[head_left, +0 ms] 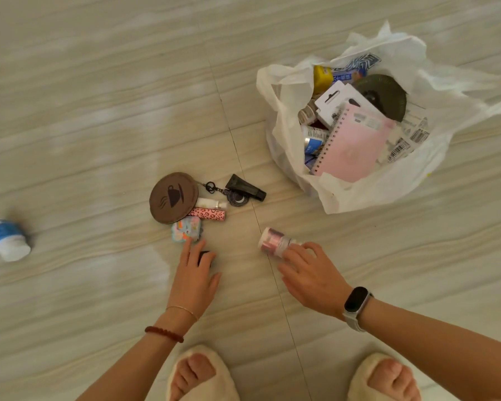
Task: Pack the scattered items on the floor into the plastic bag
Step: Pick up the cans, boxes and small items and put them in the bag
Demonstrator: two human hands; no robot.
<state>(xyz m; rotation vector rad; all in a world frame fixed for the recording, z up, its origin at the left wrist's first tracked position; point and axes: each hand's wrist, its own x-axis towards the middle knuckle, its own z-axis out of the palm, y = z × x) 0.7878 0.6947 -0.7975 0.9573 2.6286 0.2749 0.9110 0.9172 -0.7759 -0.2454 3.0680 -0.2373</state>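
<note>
left wrist: red bead bracelet (164, 334), thin gold bangle (182, 310) | right wrist: black smartwatch (356, 303) | cream slippers (203, 371)

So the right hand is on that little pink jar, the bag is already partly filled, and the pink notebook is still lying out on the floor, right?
Not quite. The head view shows the pink notebook already inside the plastic bag, not on the floor. The rest holds: the right hand is on the little pink jar, and the bag is partly filled.
</note>
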